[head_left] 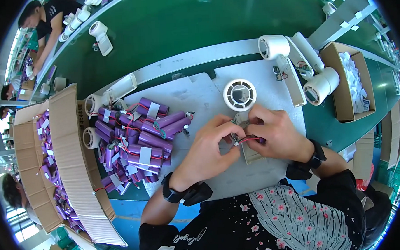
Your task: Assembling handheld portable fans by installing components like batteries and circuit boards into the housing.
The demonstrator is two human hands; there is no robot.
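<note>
A white device housing with a round vented head point(240, 95) lies in front of me, its open handle shell point(253, 156) pointing toward my body. My left hand point(206, 149) pinches a small wire connector point(235, 140) beside the handle. My right hand point(279, 134) is closed around a purple battery pack point(261, 141), mostly hidden by the fingers. Red and black wires point(249, 137) run between the two hands. Left of my hands lies a heap of purple battery packs point(149, 141) with wires and pale stickers.
A cardboard box point(78, 172) of battery packs stands at the left. More white housings point(322, 86) lie at the right, near a box point(336, 84) of small white pieces. Beyond the metal rail point(183, 67) runs a green belt point(172, 27). A co-worker point(52, 22) is at far left.
</note>
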